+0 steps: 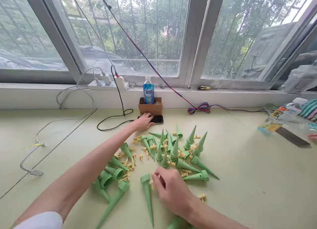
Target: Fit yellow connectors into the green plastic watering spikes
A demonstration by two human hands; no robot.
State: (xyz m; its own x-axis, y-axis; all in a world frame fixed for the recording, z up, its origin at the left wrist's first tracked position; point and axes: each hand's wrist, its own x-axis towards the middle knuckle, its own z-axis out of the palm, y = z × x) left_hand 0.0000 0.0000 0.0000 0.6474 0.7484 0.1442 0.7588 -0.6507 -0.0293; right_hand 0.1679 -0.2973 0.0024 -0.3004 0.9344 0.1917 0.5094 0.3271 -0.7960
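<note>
My left hand (pixel 145 121) reaches to the back of the table, its fingers laid out over the left end of a black phone (pixel 158 119). Loosely curled, my right hand (pixel 172 187) is low over the table at front centre; whatever its fingers may hold is hidden. Just left of it lies a green plastic spike (pixel 147 196) with a ribbed cap, and a small yellow valve (pixel 152 183) shows by the fingertips. Beyond are many more green spikes (pixel 174 151), some standing point up, mixed with small yellow valves (pixel 183 172). Another group of green spikes (pixel 115 172) lies by my left forearm.
Behind the phone, a blue-labelled bottle (pixel 149 92) stands in a small cardboard box (pixel 150 108). A black cable (pixel 111 121) runs to the phone. Coiled red-blue wire (pixel 200 108) lies at the back. Plastic bottles (pixel 282 116) and part of another person's hand (pixel 312 136) are at right.
</note>
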